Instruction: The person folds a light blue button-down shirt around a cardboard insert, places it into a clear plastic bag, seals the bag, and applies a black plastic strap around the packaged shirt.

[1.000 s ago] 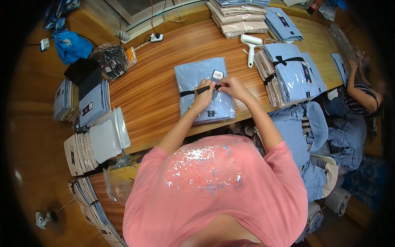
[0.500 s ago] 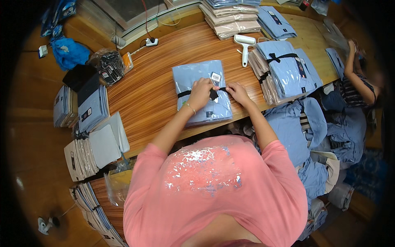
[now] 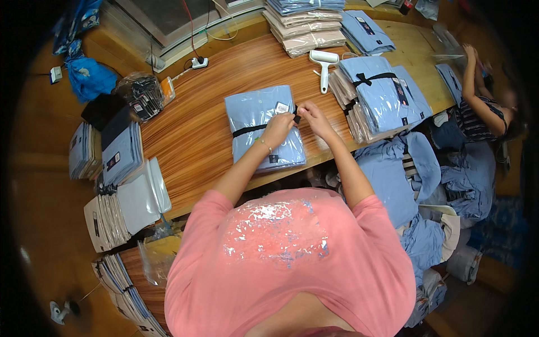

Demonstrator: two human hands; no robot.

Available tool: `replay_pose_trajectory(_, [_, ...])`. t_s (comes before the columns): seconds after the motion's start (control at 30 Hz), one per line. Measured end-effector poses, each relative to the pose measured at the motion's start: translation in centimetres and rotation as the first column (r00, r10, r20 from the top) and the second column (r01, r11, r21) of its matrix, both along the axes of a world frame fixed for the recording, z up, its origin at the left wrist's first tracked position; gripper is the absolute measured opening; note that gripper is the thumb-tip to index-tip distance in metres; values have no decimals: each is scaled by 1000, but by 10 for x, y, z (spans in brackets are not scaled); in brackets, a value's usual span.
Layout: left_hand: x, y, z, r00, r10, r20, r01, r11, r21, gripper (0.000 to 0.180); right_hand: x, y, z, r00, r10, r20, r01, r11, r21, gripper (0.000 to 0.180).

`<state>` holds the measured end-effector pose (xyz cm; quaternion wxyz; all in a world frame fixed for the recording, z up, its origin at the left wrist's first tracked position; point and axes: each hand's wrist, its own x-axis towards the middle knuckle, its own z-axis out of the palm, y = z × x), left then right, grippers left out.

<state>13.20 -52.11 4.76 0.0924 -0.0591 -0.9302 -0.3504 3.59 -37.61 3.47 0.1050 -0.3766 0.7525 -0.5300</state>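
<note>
Pinching black ribbon (image 3: 247,131) around blue garment bundle (image 3: 255,106): left hand (image 3: 277,130) and right hand (image 3: 316,121) almost together at bundle's 2 o'clock side, fingertips of each closed on ribbon. Bundle, in shiny clear wrap, lies flat on wooden table (image 3: 188,135), at 12 o'clock from wearer's chest. From bundle: white roller (image 3: 324,58) at 1 o'clock, ribbon-tied garment stack (image 3: 373,101) between 2 and 3, white power socket (image 3: 200,63) between 10 and 11.
</note>
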Motion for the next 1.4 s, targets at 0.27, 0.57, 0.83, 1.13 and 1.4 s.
replay_pose_trajectory(0.27, [7, -10, 3, 993, 49, 109, -78, 955, 284, 17, 6, 3, -4, 957, 91, -277, -38, 980, 193, 10])
replay_pose_trajectory(0.57, [-11, -26, 22, 858, -30, 513, -245, 854, 460, 17, 65, 5, 0, 933, -80, 352, 43, 993, 112, 20])
replay_pose_trajectory(0.83, [-6, -9, 42, 937, 7, 351, -90, 971, 221, 6, 45, 7, 0, 979, -146, -144, 147, 989, -5, 15])
replay_pose_trajectory(1.13, [2, -3, 29, 971, 90, -221, -143, 961, -236, 11, 12, -28, -32, 802, 178, 571, -71, 976, -203, 12])
replay_pose_trajectory(1.4, [23, -12, 32, 972, 162, -172, -192, 964, -181, 14, 12, -24, -10, 939, 42, 342, -71, 995, 74, 11])
